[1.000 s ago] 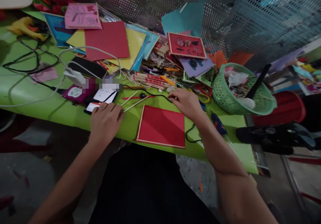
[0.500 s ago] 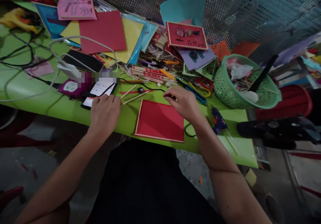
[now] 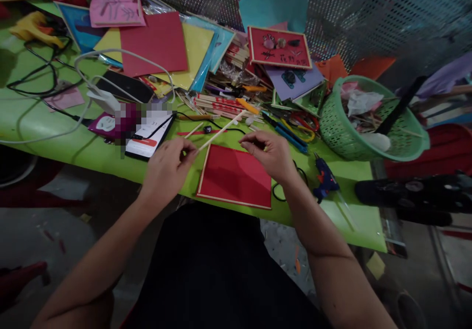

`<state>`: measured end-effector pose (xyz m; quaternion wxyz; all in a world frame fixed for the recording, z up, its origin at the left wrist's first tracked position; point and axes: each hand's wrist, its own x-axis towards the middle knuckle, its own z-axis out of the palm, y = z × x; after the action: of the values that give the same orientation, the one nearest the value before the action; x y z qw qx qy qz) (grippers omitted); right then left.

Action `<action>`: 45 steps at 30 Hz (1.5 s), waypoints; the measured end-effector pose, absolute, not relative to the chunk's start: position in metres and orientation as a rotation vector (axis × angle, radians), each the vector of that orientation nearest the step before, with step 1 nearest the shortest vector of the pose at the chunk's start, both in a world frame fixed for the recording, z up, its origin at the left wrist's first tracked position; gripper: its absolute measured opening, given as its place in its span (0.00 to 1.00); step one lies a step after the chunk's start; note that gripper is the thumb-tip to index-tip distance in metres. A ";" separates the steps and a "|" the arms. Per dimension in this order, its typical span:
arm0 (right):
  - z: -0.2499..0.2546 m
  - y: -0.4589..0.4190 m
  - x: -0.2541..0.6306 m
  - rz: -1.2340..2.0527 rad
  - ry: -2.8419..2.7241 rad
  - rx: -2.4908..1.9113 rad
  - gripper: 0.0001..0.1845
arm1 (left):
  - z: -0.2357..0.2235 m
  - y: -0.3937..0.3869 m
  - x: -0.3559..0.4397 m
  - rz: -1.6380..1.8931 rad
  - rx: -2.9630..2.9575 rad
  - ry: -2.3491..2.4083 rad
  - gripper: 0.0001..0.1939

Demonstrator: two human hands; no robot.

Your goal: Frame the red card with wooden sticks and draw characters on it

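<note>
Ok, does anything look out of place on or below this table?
Yes: a yellow scrap and a small orange piece lie below the green table, looking like dropped litter. A red framed picture also sits askew, overlapping a purple card. The stick in the left hand looks straight.

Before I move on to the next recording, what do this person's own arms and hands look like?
The left hand and right hand are ungloved, with no rings or watch visible. The forearms are bare, with no sleeves in view. Between them, black clothing shows.
</note>
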<state>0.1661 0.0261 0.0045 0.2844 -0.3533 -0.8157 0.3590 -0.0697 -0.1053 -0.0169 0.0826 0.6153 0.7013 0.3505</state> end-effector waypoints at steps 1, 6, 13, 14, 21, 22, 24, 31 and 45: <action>0.004 0.022 0.163 1.070 -2.085 -0.950 0.06 | -0.015 -0.105 -0.060 1.099 1.779 2.039 0.06; 0.006 0.000 0.154 1.360 -1.701 -0.917 0.08 | -0.020 -0.103 -0.014 1.313 1.604 1.845 0.06; 0.005 -0.001 0.160 1.351 -1.680 -0.936 0.12 | -0.029 -0.097 0.003 1.328 1.685 1.730 0.06; 0.006 0.003 0.163 1.318 -1.707 -0.932 0.11 | -0.031 -0.096 -0.004 1.307 1.735 1.746 0.06; 0.001 0.035 0.177 0.830 -2.220 -0.972 0.03 | -0.049 -0.093 -0.058 1.030 1.901 2.040 0.06; -0.002 0.038 0.176 0.777 -2.293 -0.958 0.04 | -0.051 -0.093 -0.061 0.993 1.924 2.021 0.07; -0.009 0.040 0.173 0.695 -2.408 -0.944 0.07 | -0.055 -0.094 -0.063 0.954 1.967 1.973 0.09; -0.020 0.039 0.169 0.487 -2.554 -0.959 0.09 | -0.058 -0.093 -0.063 0.913 2.023 1.952 0.11; -0.025 0.036 0.166 0.513 -2.587 -0.976 0.10 | -0.055 -0.094 -0.063 0.906 2.022 1.946 0.11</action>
<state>0.1657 0.0358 -0.0254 0.1636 -0.3425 -0.9075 0.1800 -0.0625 -0.0939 -0.0554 0.0964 0.6824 0.6569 0.3057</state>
